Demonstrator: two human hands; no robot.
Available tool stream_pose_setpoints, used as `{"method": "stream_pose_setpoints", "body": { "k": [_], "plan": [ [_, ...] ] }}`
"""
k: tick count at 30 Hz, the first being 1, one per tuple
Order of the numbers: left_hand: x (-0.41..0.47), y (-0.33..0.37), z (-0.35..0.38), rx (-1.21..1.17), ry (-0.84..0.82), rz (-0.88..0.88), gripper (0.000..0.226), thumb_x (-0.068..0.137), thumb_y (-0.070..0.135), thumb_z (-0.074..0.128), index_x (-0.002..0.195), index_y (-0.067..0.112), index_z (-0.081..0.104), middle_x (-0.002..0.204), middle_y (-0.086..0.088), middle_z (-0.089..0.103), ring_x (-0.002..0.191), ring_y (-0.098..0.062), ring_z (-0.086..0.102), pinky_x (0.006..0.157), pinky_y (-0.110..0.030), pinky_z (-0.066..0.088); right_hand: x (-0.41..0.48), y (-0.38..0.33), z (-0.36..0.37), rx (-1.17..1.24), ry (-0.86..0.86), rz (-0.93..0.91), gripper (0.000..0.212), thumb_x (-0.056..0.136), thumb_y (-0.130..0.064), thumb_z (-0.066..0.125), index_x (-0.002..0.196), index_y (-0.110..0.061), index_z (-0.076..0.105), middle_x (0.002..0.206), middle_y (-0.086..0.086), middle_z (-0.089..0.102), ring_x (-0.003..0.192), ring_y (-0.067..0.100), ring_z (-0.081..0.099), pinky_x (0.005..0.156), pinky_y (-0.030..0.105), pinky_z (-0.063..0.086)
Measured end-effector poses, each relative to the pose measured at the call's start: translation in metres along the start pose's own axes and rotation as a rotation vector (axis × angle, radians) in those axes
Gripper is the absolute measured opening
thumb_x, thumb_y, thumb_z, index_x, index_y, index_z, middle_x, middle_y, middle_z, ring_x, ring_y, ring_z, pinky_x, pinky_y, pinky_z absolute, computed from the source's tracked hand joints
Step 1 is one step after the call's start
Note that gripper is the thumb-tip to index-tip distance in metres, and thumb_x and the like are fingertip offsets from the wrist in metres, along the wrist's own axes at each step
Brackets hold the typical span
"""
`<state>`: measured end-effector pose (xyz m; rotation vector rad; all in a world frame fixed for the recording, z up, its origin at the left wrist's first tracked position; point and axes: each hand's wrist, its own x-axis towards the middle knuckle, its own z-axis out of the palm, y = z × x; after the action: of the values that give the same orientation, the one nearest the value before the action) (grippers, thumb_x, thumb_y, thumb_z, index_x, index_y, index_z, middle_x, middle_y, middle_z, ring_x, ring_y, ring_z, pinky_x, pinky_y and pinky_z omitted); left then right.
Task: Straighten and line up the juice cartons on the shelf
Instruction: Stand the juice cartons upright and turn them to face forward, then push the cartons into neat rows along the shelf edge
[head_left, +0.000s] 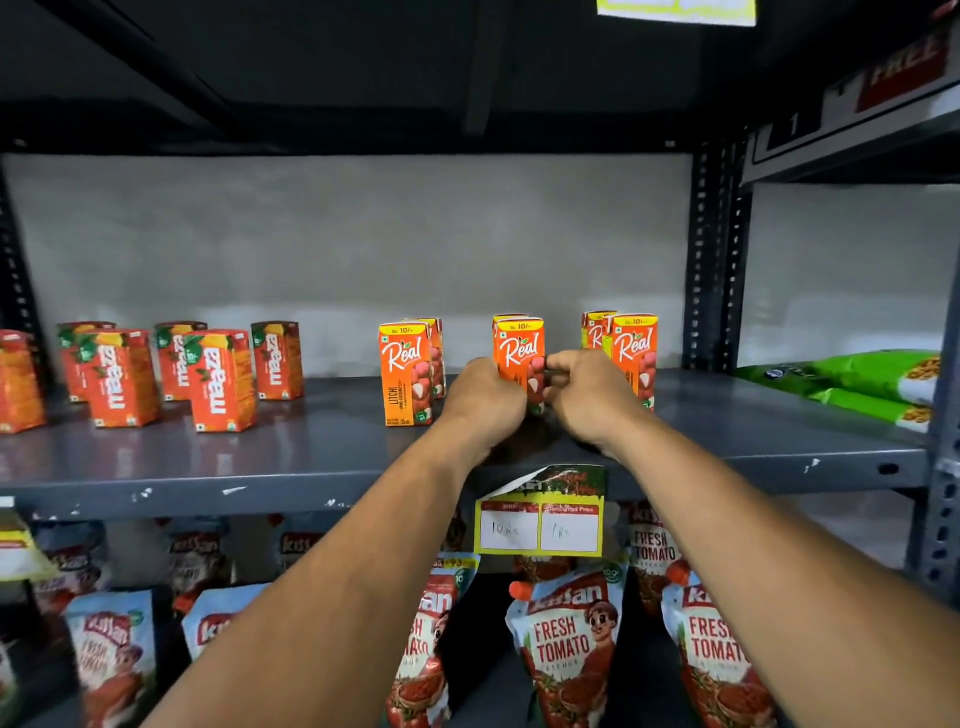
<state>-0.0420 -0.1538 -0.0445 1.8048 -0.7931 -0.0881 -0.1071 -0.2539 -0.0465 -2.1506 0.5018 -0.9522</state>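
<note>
On the grey metal shelf (311, 457) stand small orange Real litchi juice cartons in three short front-to-back rows. The middle Real carton (519, 348) is upright, and both hands clasp its lower half: my left hand (483, 402) on its left side, my right hand (589, 397) on its right. The left Real carton (405, 374) stands a little forward of it, with another behind. The right Real carton (635, 351) is partly hidden by my right hand. Several orange Maaza cartons (223, 379) stand staggered at the left of the shelf.
Green snack bags (857, 384) lie on the neighbouring shelf to the right, past a perforated upright post (714, 249). A yellow price tag (540, 525) hangs from the shelf's front edge. Kissan tomato ketchup pouches (566, 644) fill the shelf below. Another shelf board is overhead.
</note>
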Motion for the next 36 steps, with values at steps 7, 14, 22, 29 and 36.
{"method": "stream_pose_setpoints", "body": {
  "k": [7,14,22,29,36],
  "plan": [
    [-0.045,-0.001,-0.04,-0.054,0.163,0.181,0.032,0.09,0.0,0.048,0.101,0.026,0.064,0.114,0.003,0.065,0.107,-0.014,0.057,0.095,-0.029,0.047,-0.016,-0.012,-0.01,-0.115,0.299,-0.162,0.041,0.09,-0.001,0.051,0.129,-0.013,0.057,0.127,0.005,0.064,0.115,0.021,0.06,0.095,0.029,0.046],
    [-0.03,-0.029,-0.106,-0.079,0.303,-0.081,0.04,0.086,0.005,0.046,0.126,0.009,0.049,0.125,-0.018,0.06,0.113,-0.032,0.059,0.089,-0.035,0.047,-0.04,-0.082,0.045,-0.104,-0.038,-0.169,0.032,0.091,-0.006,0.048,0.121,-0.01,0.059,0.119,0.008,0.064,0.109,0.026,0.061,0.093,0.037,0.049],
    [-0.007,-0.041,-0.106,0.018,0.055,-0.027,0.034,0.064,0.025,0.048,0.081,0.005,0.07,0.088,-0.019,0.074,0.085,-0.035,0.069,0.086,-0.053,0.055,-0.036,-0.086,0.074,-0.141,-0.167,0.005,0.018,0.089,-0.006,0.047,0.097,-0.014,0.06,0.094,0.005,0.064,0.09,0.025,0.059,0.058,0.028,0.039],
    [-0.021,-0.034,-0.113,0.009,0.055,-0.018,0.048,0.068,0.024,0.043,0.107,0.006,0.063,0.109,-0.019,0.069,0.102,-0.036,0.065,0.09,-0.047,0.054,-0.034,-0.079,0.078,-0.163,-0.037,-0.027,0.03,0.089,-0.007,0.049,0.115,-0.016,0.061,0.12,0.008,0.067,0.104,0.027,0.061,0.082,0.03,0.046],
    [-0.029,-0.072,-0.224,-0.034,0.623,0.244,0.05,0.087,-0.002,0.047,0.136,0.011,0.045,0.132,0.001,0.05,0.123,-0.012,0.046,0.109,-0.025,0.035,-0.054,-0.126,0.115,-0.192,-0.002,-0.321,0.038,0.091,-0.005,0.048,0.127,-0.015,0.059,0.125,0.005,0.066,0.116,0.023,0.06,0.094,0.022,0.041]
  ]
}}
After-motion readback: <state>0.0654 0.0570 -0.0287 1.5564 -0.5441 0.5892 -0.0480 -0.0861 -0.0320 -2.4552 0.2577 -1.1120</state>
